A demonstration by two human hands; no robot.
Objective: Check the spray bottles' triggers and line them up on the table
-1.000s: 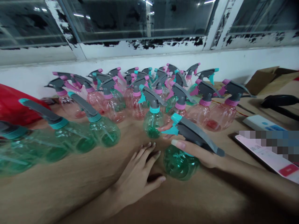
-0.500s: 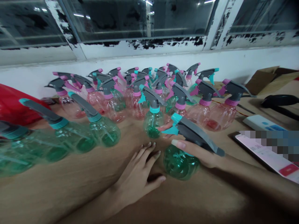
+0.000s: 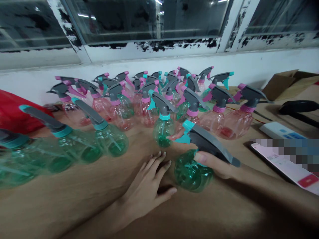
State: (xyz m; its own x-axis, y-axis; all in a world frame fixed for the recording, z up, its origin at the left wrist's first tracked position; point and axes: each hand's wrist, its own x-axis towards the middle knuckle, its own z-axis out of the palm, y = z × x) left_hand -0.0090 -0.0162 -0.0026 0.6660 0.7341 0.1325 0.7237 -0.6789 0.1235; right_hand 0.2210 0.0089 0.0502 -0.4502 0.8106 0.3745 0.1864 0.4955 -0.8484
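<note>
My right hand [image 3: 214,162] is closed around the neck of a green spray bottle [image 3: 191,172] with a grey and turquoise trigger head. The thumb lies along the near side of the neck, and a fingertip shows beyond the turquoise trigger; the other fingers are mostly hidden. The bottle leans, its base toward the left. Flat on the wooden table [image 3: 82,205], my left hand [image 3: 147,184] rests with its fingers spread, holding nothing. Just beyond its fingertips stands another green spray bottle [image 3: 163,131] with a turquoise collar.
Green spray bottles [image 3: 112,141] line the left side. Behind stand several pink spray bottles [image 3: 122,116] near the white wall. A red bag [image 3: 20,113] lies at left. On the right are a phone [image 3: 279,162], a white device [image 3: 281,131], a black object [image 3: 301,108] and an open cardboard box [image 3: 286,86].
My right thumb has drawn back to the right, from across the bottle's neck toward its near side. The left hand and the standing bottles stay in place.
</note>
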